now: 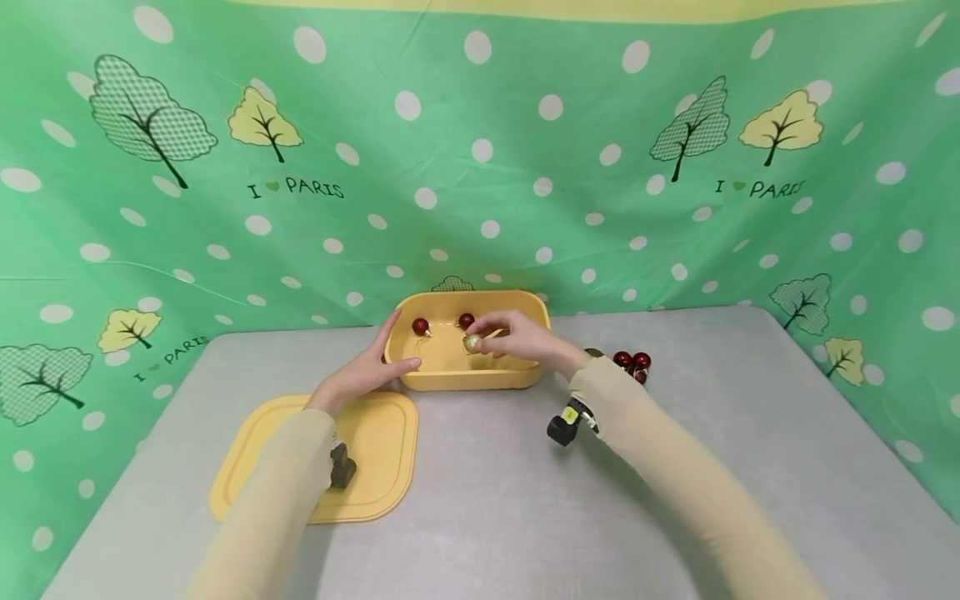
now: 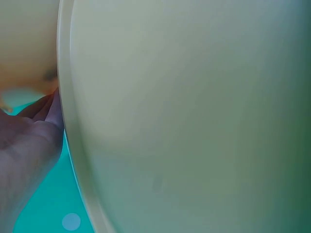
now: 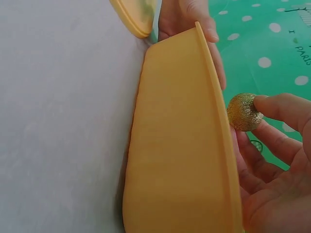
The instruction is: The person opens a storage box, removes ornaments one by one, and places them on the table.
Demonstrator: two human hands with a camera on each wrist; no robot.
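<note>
A yellow plastic box (image 1: 472, 382) stands near the back of the table, its opening facing up. Its left end is held by my left hand (image 1: 366, 367), with the thumb over the front rim and the fingers along the outer side. Over the box, my right hand (image 1: 517, 337) pinches a glittery gold Christmas ball (image 3: 244, 112) between thumb and fingertips. Two dark red Christmas balls, a left one (image 1: 420, 327) and a right one (image 1: 467, 320), lie inside. In the left wrist view, the yellow lid (image 2: 194, 116) fills most of the picture.
The lid lies flat on the grey table (image 1: 480, 500), under my left forearm. Several red balls (image 1: 641, 361) lie right of the box, next to a gold one (image 1: 594, 352) partly hidden by my right sleeve. A green dotted cloth (image 1: 480, 183) hangs behind the table.
</note>
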